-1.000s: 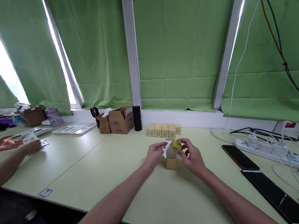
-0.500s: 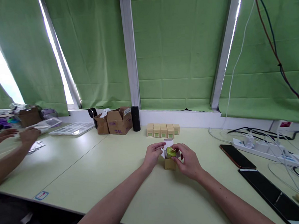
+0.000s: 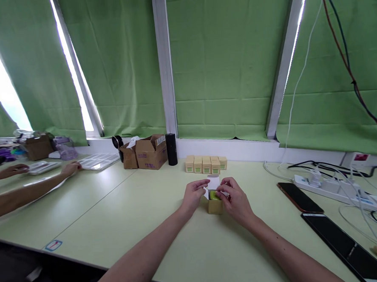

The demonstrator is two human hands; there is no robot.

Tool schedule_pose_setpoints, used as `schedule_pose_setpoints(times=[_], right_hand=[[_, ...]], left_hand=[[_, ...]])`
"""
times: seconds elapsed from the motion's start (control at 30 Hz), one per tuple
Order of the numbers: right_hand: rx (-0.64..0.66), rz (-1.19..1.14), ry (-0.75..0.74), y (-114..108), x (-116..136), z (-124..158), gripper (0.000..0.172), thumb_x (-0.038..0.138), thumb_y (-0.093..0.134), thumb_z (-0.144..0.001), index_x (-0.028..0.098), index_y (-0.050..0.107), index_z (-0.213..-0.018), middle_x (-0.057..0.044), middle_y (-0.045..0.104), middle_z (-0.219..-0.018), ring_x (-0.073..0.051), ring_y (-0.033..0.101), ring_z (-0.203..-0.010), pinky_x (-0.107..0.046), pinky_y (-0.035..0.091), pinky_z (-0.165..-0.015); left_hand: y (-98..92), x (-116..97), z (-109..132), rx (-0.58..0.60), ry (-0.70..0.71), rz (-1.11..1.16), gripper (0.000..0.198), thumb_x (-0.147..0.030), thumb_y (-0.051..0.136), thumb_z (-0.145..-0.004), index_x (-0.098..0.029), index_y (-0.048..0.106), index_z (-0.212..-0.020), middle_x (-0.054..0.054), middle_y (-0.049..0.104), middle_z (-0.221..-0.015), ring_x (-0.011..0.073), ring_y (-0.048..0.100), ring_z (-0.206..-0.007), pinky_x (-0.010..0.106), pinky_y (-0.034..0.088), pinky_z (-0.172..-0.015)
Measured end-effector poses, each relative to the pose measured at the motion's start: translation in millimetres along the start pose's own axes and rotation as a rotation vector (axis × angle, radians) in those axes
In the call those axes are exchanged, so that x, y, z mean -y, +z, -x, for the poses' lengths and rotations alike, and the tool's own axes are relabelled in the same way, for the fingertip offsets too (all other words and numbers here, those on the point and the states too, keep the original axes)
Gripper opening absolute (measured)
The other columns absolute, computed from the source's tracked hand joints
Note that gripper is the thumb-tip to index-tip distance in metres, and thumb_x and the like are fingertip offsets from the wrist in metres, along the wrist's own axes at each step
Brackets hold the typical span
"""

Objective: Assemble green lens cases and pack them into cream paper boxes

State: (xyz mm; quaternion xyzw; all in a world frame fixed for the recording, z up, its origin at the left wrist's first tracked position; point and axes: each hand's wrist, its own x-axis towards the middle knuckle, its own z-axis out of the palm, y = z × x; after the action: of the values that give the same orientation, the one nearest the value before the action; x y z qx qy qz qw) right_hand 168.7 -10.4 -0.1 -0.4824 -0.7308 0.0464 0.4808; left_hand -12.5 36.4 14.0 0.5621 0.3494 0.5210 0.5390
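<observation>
A small open cardboard box stands on the table in front of me, brown outside, with a white raised lid flap. Inside it sits a small glossy green rounded object, its top showing just at the rim. My left hand is at the box's left side, its thumb and fingers closed on a white side flap. From the right, my right hand has its thumb and fingertips closed on the top of the green object. Fingers partly hide the object and the right flap.
Several small closed boxes stand behind the open one. Left of them are a black cylinder and larger cartons. Phones and a power strip with cables lie right. A co-worker's hands handle clear trays.
My right hand has lowered the green object into the box; it stood above the rim before. My left hand stays put. The co-worker's hands have moved, and a tray now lies between them.
</observation>
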Motion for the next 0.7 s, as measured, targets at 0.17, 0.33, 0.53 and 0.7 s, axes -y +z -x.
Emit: schedule_pose_setpoints(times=[0.17,0.33,0.53,0.7], right_hand=[[-0.004,0.004,0.018,2.4,-2.3,-0.3,0.02,0.033,0.055,-0.096,0.027,0.072,-0.088,-0.007,0.059,-0.108,-0.021,0.066,-0.088,-0.033,0.056,-0.064],[0.004,0.031,0.023,3.5,-2.8,-0.5,0.02,0.031,0.057,-0.094,0.028,0.075,-0.086,-0.006,0.061,-0.102,-0.023,0.066,-0.087,-0.036,0.057,-0.068],[0.006,0.042,0.033,3.9,-1.5,-0.3,0.02,0.029,0.057,-0.093,0.029,0.077,-0.086,-0.006,0.062,-0.099,-0.023,0.065,-0.085,-0.037,0.057,-0.067],[0.003,0.03,0.032,4.1,-1.7,-0.1,0.021,0.03,0.056,-0.093,0.029,0.076,-0.086,-0.006,0.063,-0.099,-0.024,0.065,-0.086,-0.038,0.057,-0.069]], left_hand=[[-1.0,1.1,-1.0,0.003,0.009,-0.009,0.044,-0.013,0.061,-0.06,-0.014,0.08,-0.1,0.014,0.078,-0.112,0.0313,0.066,-0.118,0.038,0.052,-0.097],[-1.3,2.4,-1.2,-0.003,0.017,-0.019,0.044,-0.012,0.061,-0.06,-0.013,0.08,-0.101,0.013,0.078,-0.11,0.0303,0.067,-0.116,0.036,0.053,-0.095],[-0.5,0.3,-0.1,0.001,0.011,-0.008,0.044,-0.013,0.061,-0.061,-0.013,0.08,-0.101,0.014,0.079,-0.109,0.0306,0.068,-0.115,0.037,0.053,-0.095],[-0.7,1.1,-0.7,0.005,0.017,-0.005,0.044,-0.013,0.062,-0.061,-0.013,0.08,-0.1,0.014,0.078,-0.11,0.0309,0.067,-0.115,0.037,0.052,-0.096]])
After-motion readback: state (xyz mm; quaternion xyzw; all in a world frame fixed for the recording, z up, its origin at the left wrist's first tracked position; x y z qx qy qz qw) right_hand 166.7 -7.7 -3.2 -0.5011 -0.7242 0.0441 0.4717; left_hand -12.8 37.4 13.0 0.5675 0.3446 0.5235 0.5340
